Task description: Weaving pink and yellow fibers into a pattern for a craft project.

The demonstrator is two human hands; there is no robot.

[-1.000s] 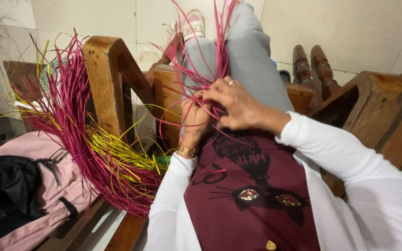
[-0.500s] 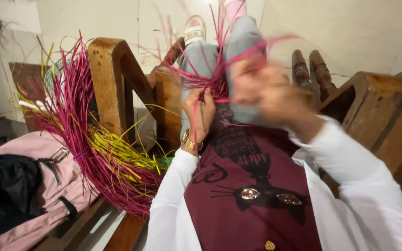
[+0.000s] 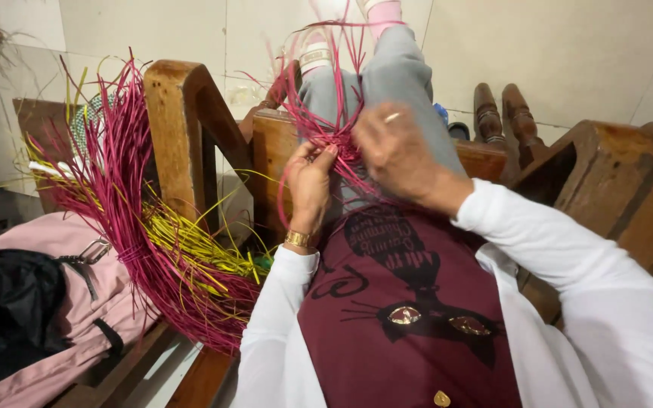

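Over my lap, right above my grey knees, I hold a small bunch of pink strips (image 3: pixel 334 136) where they cross in a knot. My left hand (image 3: pixel 310 185) pinches that knot between thumb and fingers, with a gold bracelet (image 3: pixel 297 239) on the wrist. My right hand (image 3: pixel 396 151) is blurry, so I cannot tell if its fingers are pressed on a strip or just touching; it sits just beside the knot. I think the strips are very light, thin and bendy, a bit springy, and they could snap or crease if I fold them hard. The best place to hold is at the crossing, close in, so the loose ends do not flop away. Half a second ago my right hand was out to the side and pulling a strip away; now it is back close to the knot. My left hand has stayed at the same spot. Beside me on the left, a big bundle of pink and yellow strips (image 3: pixel 153 249) leans on the wooden bench arm (image 3: pixel 179 128), near a pink bag (image 3: pixel 47 302).
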